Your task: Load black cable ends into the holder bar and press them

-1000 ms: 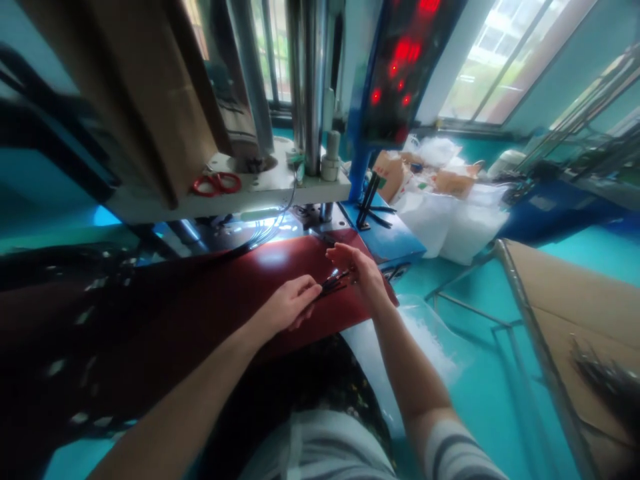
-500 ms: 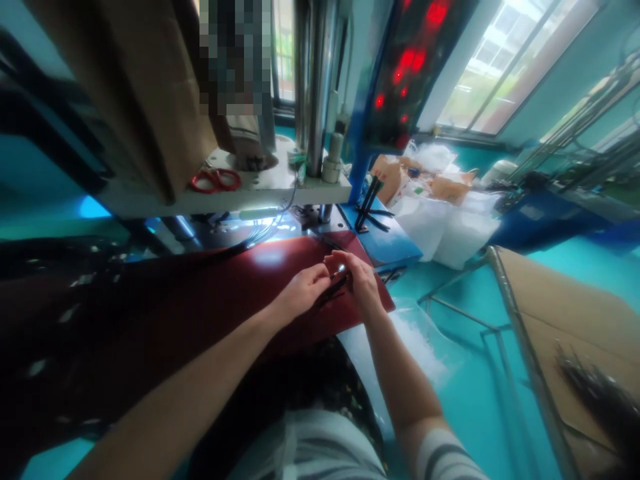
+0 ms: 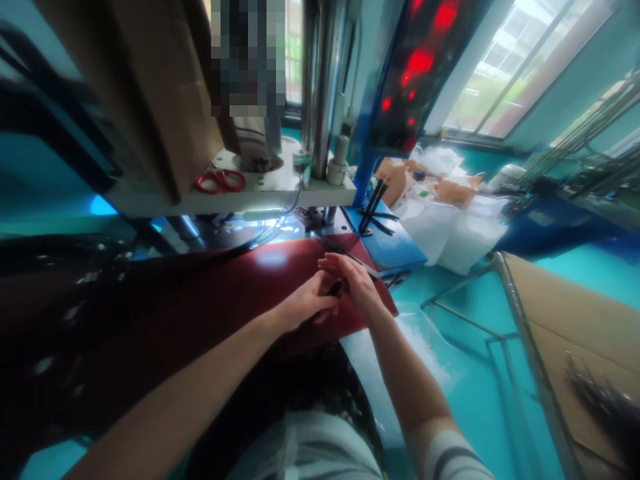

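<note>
My left hand (image 3: 305,305) and my right hand (image 3: 354,283) meet over the right end of a dark red table top (image 3: 235,293). Both are closed together around a small bunch of thin black pieces (image 3: 336,289), which shows as a short dark stub between them. A thin black strip (image 3: 356,257) sticks out past my right hand's fingers toward the blue machine base (image 3: 395,243). What the pieces are, I cannot make out.
A press machine with steel columns (image 3: 323,80) and a white plate (image 3: 280,187) stands behind the table; red scissors (image 3: 220,181) lie on that plate. A red-lit display (image 3: 417,63) hangs at the right. White bags (image 3: 450,227) and a cardboard-topped metal frame (image 3: 560,320) lie to the right.
My two hands have come together: they were a little apart with the black pieces stretched between them, and now they press against each other around the bunch.
</note>
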The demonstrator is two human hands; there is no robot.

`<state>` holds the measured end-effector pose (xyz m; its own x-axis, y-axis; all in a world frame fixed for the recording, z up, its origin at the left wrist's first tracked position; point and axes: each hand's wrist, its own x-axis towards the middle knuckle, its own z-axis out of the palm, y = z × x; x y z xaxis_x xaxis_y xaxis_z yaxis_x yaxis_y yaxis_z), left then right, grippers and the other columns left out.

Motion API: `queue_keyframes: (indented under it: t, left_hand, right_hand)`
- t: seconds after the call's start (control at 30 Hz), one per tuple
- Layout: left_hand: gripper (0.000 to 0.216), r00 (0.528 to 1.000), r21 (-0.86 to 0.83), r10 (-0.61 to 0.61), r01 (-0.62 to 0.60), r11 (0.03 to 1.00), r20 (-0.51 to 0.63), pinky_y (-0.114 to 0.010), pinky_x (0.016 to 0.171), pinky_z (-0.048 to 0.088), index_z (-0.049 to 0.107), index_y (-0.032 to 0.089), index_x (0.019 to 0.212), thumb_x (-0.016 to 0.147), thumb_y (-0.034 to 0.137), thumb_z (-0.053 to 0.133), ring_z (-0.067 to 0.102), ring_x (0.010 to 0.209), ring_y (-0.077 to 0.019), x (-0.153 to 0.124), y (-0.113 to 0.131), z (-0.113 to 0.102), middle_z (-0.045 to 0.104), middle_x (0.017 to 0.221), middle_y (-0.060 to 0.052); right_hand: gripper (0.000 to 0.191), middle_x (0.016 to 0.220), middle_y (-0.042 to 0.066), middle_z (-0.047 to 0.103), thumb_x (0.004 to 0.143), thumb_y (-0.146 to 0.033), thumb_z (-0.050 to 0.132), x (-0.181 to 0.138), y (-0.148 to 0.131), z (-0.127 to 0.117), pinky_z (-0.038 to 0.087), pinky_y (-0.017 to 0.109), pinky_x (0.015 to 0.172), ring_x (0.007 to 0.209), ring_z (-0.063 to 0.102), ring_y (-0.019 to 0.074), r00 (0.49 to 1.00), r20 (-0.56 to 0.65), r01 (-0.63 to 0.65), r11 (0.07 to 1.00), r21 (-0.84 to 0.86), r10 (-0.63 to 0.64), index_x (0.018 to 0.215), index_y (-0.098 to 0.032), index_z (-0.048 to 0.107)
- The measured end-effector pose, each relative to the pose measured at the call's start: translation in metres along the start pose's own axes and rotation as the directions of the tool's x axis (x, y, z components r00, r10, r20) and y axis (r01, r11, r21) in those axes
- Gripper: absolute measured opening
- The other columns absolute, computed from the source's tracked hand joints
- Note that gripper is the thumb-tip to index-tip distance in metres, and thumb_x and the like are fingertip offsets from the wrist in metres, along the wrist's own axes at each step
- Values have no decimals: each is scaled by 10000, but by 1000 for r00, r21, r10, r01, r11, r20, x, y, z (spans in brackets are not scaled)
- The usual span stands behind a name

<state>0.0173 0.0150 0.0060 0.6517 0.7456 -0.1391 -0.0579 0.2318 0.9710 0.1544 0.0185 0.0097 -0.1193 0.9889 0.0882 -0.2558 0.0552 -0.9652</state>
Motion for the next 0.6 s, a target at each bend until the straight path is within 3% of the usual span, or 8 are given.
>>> queue_keyframes:
  t: [0.1,0.2,0.3,0.43,0.6]
  left_hand:
    - [270,993,-10,29,-31,999,-110,-181,387,347,481,127,930,757,313,572,469,426,-58,-3,-2,-5,603,699,-22]
    - [257,978,-29,6,-13,999,-207,-181,417,379,498,131,905,761,333,564,503,465,-67,-4,-3,-9,603,699,-18]
    - [241,977,38,31,-23,999,-213,-204,441,417,487,147,900,796,361,524,530,460,-96,-5,-5,-8,586,603,6]
    - [223,962,198,105,-55,979,-251,-234,434,441,449,179,905,840,392,458,549,436,-126,-9,-10,-2,585,570,22]
    - [216,963,185,147,-106,977,-224,-230,431,431,419,185,895,856,397,433,541,430,-118,-13,-9,-2,589,593,22]
  right_hand:
    - [296,954,55,687,816,-433,543,2,2,-2,485,334,806,873,636,190,999,-41,-20,1000,-17,19,962,-204,660]
    - [285,882,49,694,791,-394,574,-1,1,-4,482,314,762,799,629,174,993,-115,-5,991,-137,-11,961,-185,667]
    - [246,831,31,694,728,-320,641,-6,-2,-5,487,298,690,717,621,162,985,-167,5,975,-221,-43,931,-185,672]
    - [213,789,19,687,704,-301,663,-9,-7,-6,484,278,614,671,619,158,981,-189,-2,980,-200,-36,888,-195,657]
    - [223,784,1,675,658,-291,709,-9,-6,-11,477,263,610,662,606,142,993,-101,-74,994,-77,66,862,-210,669]
